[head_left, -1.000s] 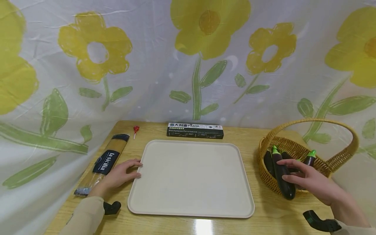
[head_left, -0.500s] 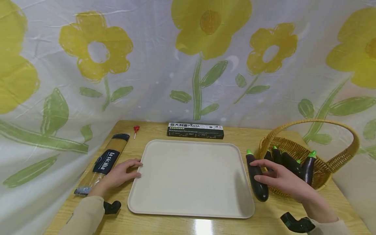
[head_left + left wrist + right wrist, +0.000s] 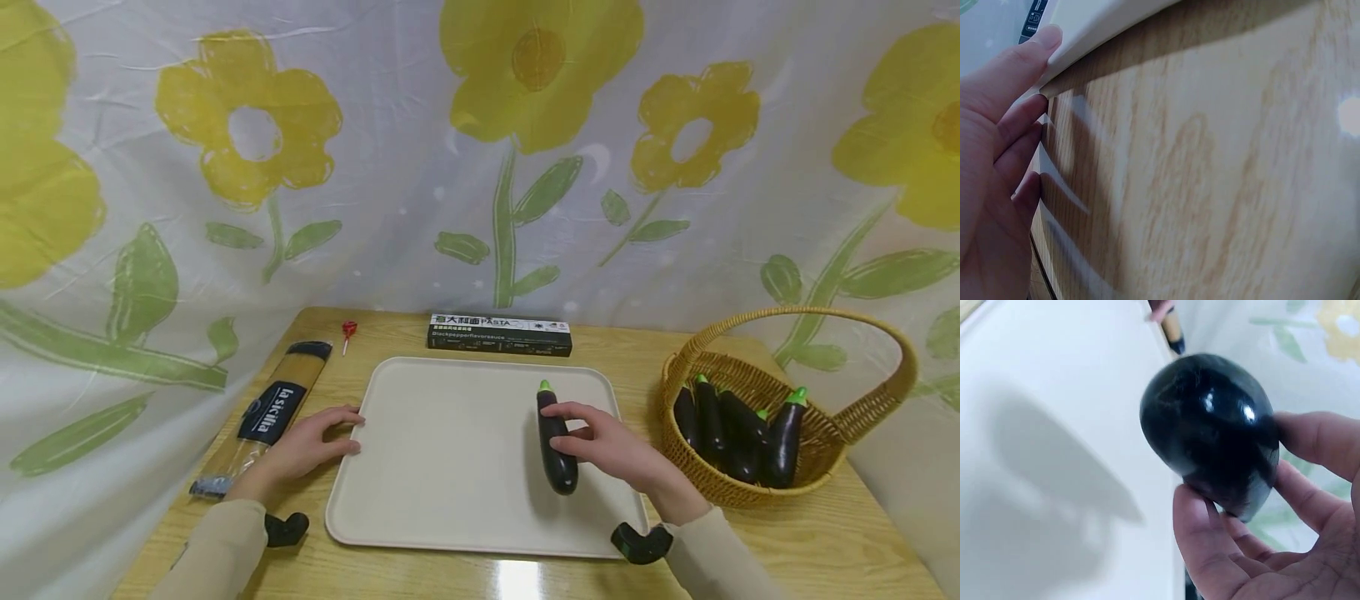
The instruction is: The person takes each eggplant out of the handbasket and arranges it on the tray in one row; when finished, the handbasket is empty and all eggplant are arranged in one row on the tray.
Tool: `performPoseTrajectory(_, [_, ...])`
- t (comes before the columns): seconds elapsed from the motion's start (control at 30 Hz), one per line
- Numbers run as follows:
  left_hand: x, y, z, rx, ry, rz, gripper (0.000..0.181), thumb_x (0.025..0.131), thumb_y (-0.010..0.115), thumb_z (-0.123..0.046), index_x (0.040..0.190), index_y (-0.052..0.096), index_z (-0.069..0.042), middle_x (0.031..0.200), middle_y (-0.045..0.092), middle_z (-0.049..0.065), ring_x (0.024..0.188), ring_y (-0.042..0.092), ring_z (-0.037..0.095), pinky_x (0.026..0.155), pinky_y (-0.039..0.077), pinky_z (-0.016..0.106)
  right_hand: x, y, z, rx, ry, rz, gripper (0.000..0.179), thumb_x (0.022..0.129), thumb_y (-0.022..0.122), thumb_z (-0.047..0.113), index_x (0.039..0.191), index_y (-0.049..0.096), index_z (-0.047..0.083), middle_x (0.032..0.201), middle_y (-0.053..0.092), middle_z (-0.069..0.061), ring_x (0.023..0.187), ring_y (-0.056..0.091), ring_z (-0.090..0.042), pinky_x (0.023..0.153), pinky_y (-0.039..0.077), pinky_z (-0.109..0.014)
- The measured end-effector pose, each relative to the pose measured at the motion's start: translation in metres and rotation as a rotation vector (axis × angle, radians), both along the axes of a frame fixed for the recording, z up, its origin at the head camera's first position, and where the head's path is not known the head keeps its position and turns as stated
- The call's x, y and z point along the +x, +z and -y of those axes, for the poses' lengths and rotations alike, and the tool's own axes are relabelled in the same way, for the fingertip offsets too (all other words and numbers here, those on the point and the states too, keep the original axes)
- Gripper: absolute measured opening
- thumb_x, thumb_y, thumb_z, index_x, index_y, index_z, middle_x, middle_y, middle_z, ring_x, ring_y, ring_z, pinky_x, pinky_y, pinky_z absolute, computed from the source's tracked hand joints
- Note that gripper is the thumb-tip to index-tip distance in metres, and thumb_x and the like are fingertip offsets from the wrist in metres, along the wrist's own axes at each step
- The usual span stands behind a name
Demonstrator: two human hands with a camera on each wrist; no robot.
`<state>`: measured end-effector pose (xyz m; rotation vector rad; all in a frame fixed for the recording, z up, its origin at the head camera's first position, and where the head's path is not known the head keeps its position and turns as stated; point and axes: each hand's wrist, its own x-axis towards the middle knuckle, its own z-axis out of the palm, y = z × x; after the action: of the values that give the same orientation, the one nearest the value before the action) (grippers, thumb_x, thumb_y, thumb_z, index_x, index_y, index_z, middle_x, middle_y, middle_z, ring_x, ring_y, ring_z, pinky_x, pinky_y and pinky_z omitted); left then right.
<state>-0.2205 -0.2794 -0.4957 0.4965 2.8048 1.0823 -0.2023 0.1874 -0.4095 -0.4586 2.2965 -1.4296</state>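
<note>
In the head view my right hand point(image 3: 607, 446) pinches a dark purple eggplant point(image 3: 557, 450) with a green stem end over the right half of a cream tray point(image 3: 457, 467). The right wrist view shows the eggplant's point(image 3: 1210, 425) rounded end between thumb and fingers, its shadow falling on the tray below. At the tray's left edge rests my left hand point(image 3: 315, 442), its fingertips right at the rim. Seen from the left wrist, the thumb of that hand point(image 3: 997, 137) lies along the tray's edge point(image 3: 1094, 31), and the other fingers are loosely bent.
A wicker basket point(image 3: 832, 479) with a tall handle stands at the right, holding several eggplants point(image 3: 783, 442). Left of the tray lies a pack of spaghetti point(image 3: 273, 408). Behind are a pasta box point(image 3: 498, 335) and a small red-topped item point(image 3: 348, 329), before a flowered curtain point(image 3: 390, 167).
The right hand has lifted the eggplant out of the basket and carried it left, from beside the basket to over the tray. My left hand stays at the tray's edge.
</note>
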Motion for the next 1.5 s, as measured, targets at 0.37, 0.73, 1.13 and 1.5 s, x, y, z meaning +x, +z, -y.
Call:
performPoseTrajectory(0.37, [-0.002, -0.001, 0.001, -0.005, -0.002, -0.017, 0.038, 0.09, 0.071, -0.034, 0.121, 0.064, -0.013, 0.142, 0.049, 0.021, 0.134, 0.039, 0.046, 0.108, 0.031, 0.063, -0.023, -0.035, 0.076, 0.019, 0.028, -0.027, 0.043, 0.094, 0.067, 0.022, 0.134, 0.057, 0.01, 0.14, 0.044, -0.018, 0.102, 0.064, -0.022, 0.079, 0.056, -0.034])
performPoseTrajectory(0.73, [-0.003, -0.002, 0.002, 0.0, -0.007, -0.012, 0.039, 0.089, 0.072, -0.034, 0.121, 0.065, -0.013, 0.144, 0.048, 0.021, 0.135, 0.038, 0.045, 0.108, 0.031, 0.062, -0.046, -0.045, 0.124, 0.053, 0.083, -0.062, 0.045, 0.092, 0.066, 0.019, 0.135, 0.057, 0.01, 0.139, 0.049, -0.015, 0.102, 0.063, -0.027, 0.08, 0.052, -0.035])
performPoseTrajectory(1.13, [-0.003, -0.004, 0.001, 0.003, 0.004, -0.008, 0.039, 0.089, 0.072, -0.035, 0.12, 0.065, -0.014, 0.143, 0.049, 0.021, 0.135, 0.038, 0.045, 0.109, 0.03, 0.063, -0.056, -0.057, 0.157, 0.102, 0.074, -0.182, 0.044, 0.091, 0.068, 0.016, 0.132, 0.059, 0.004, 0.131, 0.058, -0.018, 0.097, 0.061, -0.02, 0.081, 0.051, -0.031])
performPoseTrajectory(1.5, [-0.004, -0.005, 0.003, 0.006, -0.01, -0.032, 0.036, 0.088, 0.073, -0.033, 0.118, 0.066, -0.014, 0.141, 0.051, 0.021, 0.133, 0.041, 0.045, 0.107, 0.032, 0.063, -0.053, -0.057, 0.178, 0.147, 0.076, -0.269, 0.042, 0.089, 0.07, 0.017, 0.128, 0.062, 0.004, 0.119, 0.063, -0.02, 0.088, 0.06, -0.017, 0.08, 0.048, -0.026])
